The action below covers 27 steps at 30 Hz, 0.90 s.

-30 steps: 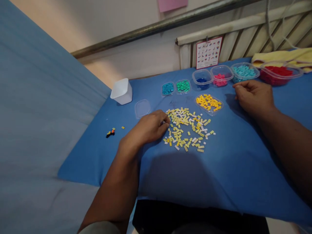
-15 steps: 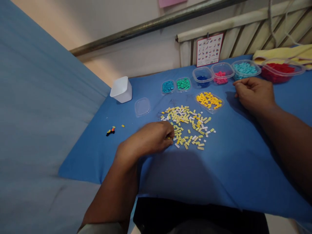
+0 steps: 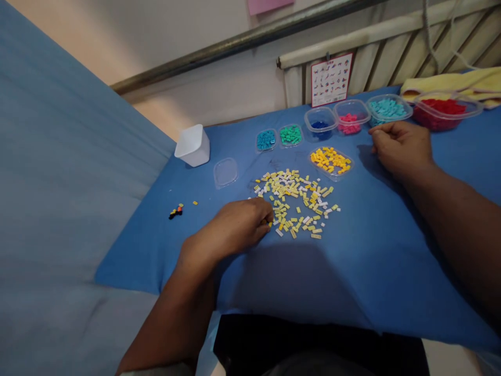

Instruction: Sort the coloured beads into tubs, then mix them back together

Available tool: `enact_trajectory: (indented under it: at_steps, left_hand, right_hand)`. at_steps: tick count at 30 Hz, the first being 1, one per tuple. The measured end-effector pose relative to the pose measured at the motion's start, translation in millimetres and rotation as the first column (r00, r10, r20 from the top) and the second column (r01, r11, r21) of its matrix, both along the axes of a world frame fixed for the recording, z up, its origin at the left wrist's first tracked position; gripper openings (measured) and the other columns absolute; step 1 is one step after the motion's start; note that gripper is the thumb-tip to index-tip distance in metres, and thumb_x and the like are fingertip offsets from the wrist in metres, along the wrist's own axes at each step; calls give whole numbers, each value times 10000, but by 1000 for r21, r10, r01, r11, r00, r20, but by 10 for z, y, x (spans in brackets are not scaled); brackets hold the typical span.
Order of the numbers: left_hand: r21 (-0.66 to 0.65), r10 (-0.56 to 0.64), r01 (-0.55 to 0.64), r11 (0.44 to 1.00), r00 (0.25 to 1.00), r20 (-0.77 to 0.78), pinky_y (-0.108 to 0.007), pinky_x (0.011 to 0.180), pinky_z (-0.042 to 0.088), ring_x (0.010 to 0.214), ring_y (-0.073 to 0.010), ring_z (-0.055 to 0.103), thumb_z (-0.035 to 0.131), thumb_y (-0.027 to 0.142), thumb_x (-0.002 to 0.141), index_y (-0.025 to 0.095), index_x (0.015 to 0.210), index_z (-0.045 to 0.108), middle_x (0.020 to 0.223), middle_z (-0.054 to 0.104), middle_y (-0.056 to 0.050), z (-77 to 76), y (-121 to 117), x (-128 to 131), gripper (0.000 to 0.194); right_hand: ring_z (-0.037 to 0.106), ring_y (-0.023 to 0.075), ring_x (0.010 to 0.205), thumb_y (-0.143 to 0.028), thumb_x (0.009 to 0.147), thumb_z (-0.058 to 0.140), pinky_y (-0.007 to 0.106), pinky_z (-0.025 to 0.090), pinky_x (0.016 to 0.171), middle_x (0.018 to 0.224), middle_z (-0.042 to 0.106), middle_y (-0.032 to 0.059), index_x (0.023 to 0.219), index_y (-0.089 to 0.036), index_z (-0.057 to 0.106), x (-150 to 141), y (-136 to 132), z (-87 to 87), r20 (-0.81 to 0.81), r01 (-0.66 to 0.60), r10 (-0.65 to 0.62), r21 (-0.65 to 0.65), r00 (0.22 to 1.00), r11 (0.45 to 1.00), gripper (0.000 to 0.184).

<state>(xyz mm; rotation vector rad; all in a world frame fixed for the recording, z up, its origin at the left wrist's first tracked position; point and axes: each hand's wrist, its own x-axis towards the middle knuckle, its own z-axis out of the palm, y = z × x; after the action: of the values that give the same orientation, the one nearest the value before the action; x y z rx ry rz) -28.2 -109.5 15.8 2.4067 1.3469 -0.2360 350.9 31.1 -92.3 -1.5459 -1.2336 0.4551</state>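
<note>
Small pale yellow and white building bricks (image 3: 287,188) lie scattered across the blue tabletop. At the left edge of this spread rests my left hand (image 3: 248,222), its fingers curled down among the bricks. A yellow bit shows by its fingertips, but whether they grip it is hidden. My right hand (image 3: 403,149) hovers at the right, thumb and forefinger pressed together; anything in the pinch is too small to make out. It is closest to the tub of light blue bricks (image 3: 387,110). A shallow tray of yellow-orange bricks (image 3: 331,160) lies left of it.
Along the back stand tubs of red (image 3: 442,112), pink (image 3: 349,124) and dark blue bricks (image 3: 321,128), and small trays of green (image 3: 290,135) and blue bricks (image 3: 266,140). A white container (image 3: 193,146), a clear lid (image 3: 226,172) and a black-orange brick cluster (image 3: 176,211) are left.
The whole view has shifted slightly, moving the table's contents a little left. My left hand has drawn back slightly at the pile's edge. My right hand keeps its pinch in nearly the same place.
</note>
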Motion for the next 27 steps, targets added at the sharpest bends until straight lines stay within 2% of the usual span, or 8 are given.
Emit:
enact_trajectory:
  at_steps: [8, 11, 17, 23, 27]
  left_hand:
    - [46, -118, 118, 992, 993, -7, -311, 815, 475, 944, -201, 693, 498, 155, 1089, 212, 996, 715, 1056, 757, -57, 1, 68, 83, 243]
    - [68, -154, 156, 985, 987, -34, -312, 794, 469, 897, -196, 676, 514, 138, 1073, 207, 961, 703, 1038, 756, -57, -12, 149, 124, 230]
    - [70, -195, 200, 977, 978, -76, -317, 824, 476, 952, -213, 689, 511, 95, 1050, 199, 1019, 741, 1082, 772, -74, 6, 291, 190, 253]
    - [-21, -138, 141, 990, 985, 104, -308, 864, 499, 954, -194, 713, 538, 220, 1114, 202, 1082, 780, 1076, 791, -56, 111, 146, 160, 245]
    - [-59, -143, 149, 987, 984, 105, -318, 856, 503, 952, -195, 716, 510, 250, 1134, 196, 1084, 779, 1106, 793, -65, 75, 60, 227, 279]
  right_hand:
    - [550, 134, 520, -244, 868, 702, 284, 454, 569, 650, 705, 13, 1006, -147, 871, -34, -31, 42, -5, -8, 8, -4, 1000, 1000, 238]
    - [552, 138, 527, -260, 862, 701, 285, 459, 571, 652, 707, 18, 996, -149, 870, -45, -38, 60, 4, 2, -2, -12, 1000, 1000, 243]
    - [561, 142, 541, -275, 882, 709, 289, 460, 585, 661, 709, 16, 1022, -151, 868, -14, -16, 38, 16, -11, 12, -25, 1000, 1000, 245]
    - [527, 129, 531, -208, 902, 696, 283, 459, 595, 655, 693, 5, 1000, -143, 853, -48, -29, 92, 15, -8, 9, -46, 1000, 999, 196]
    - [499, 119, 514, -200, 911, 695, 280, 445, 581, 654, 687, 1, 991, -140, 850, -69, -46, 124, 16, -12, 13, -60, 1000, 998, 184]
